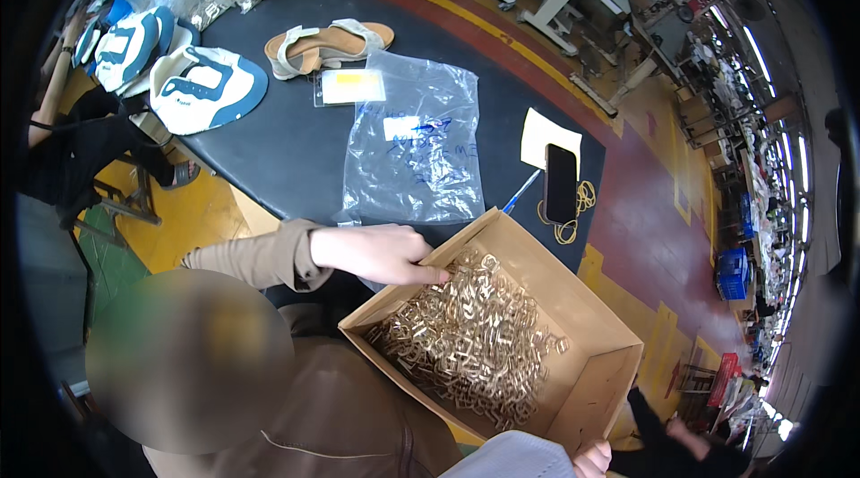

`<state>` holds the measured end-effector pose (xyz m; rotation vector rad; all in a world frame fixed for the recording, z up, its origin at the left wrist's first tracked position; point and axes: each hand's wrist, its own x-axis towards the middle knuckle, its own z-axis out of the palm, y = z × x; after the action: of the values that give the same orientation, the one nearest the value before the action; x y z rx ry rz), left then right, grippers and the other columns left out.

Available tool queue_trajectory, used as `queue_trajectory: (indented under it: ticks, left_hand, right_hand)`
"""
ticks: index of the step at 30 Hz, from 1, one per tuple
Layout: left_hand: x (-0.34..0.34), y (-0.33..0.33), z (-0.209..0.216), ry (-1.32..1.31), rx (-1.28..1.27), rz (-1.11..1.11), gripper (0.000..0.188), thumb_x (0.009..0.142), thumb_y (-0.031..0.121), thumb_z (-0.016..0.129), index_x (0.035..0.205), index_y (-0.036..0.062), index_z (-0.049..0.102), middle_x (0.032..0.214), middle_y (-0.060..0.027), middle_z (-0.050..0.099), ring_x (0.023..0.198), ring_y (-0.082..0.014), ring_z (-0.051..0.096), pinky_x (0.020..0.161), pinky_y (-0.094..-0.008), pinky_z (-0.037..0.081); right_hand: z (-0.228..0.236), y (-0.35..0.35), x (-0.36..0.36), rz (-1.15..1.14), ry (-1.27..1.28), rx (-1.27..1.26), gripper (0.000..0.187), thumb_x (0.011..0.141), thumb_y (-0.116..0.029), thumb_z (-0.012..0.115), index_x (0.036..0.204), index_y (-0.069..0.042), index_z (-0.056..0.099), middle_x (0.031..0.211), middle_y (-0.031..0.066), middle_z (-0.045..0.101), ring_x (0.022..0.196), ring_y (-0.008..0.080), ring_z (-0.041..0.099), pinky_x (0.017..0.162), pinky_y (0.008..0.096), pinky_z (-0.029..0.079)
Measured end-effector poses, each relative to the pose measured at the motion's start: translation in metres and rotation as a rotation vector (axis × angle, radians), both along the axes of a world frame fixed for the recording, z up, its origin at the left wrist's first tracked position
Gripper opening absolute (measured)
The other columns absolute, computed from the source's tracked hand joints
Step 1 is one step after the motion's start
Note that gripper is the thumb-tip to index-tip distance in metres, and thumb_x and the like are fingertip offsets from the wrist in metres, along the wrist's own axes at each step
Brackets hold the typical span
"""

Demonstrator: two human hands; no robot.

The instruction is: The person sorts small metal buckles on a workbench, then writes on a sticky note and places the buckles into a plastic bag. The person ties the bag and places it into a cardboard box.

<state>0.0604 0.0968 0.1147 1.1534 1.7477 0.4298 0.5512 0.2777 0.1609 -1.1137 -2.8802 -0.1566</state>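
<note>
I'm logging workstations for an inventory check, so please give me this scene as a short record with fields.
Container: open cardboard box
Contents: loose heap of small gold-toned metal buckles
Brown-sleeved hand: on the box's upper-left rim, thumb inside
Other hand: at the box's lower-right end, partly out of frame; grip unclear
Surface: dark table
Table middle: clear plastic bag with handwriting
Table left: white-and-blue shoe upper
Table right: smartphone partly over white paper, blue pen nearby
</note>
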Motion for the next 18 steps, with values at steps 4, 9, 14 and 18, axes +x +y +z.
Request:
queue_trajectory:
  ticks: [4,9,14,18]
  left_hand:
    - [-0.023,-0.027,-0.043,-0.215,0.485,0.284,0.034,0.103,0.033,0.064,0.116,0.001,0.067,0.1,-0.0145,0.073,0.092,-0.0331,0.072,0.089,-0.0423,0.058]
    - [-0.045,-0.035,-0.092,0.511,0.659,0.268,0.044,0.085,0.013,0.078,0.126,0.0093,0.06,0.121,-0.0085,0.068,0.117,-0.0304,0.064,0.102,-0.0407,0.051]
    - [-0.067,-0.035,-0.095,0.283,0.645,0.259,0.025,0.087,0.013,0.076,0.11,0.006,0.069,0.12,-0.01,0.071,0.115,-0.0312,0.066,0.098,-0.0408,0.052]
    - [-0.077,-0.034,-0.096,0.085,0.587,0.393,0.017,0.092,0.008,0.07,0.108,0.0025,0.07,0.103,-0.0113,0.076,0.1,-0.0311,0.072,0.089,-0.0381,0.056]
  right_hand:
    - [0.012,0.01,-0.014,-0.007,0.0,0.024,0.061,0.061,-0.02,0.081,0.114,0.001,0.06,0.097,0.0152,0.06,0.086,0.0365,0.06,0.082,0.0476,0.05]
    - [0.024,0.012,-0.028,-0.021,-0.009,0.054,0.061,0.061,-0.022,0.082,0.114,0.001,0.061,0.096,0.015,0.061,0.086,0.0361,0.06,0.082,0.0475,0.051]
    - [0.033,0.013,-0.035,-0.016,-0.027,0.069,0.061,0.061,-0.024,0.083,0.114,0.001,0.062,0.096,0.0147,0.062,0.086,0.0356,0.061,0.082,0.0473,0.051]
    - [0.034,0.012,-0.041,-0.016,-0.034,0.084,0.062,0.062,-0.025,0.084,0.114,0.001,0.062,0.096,0.0145,0.062,0.086,0.0352,0.061,0.082,0.0472,0.051]
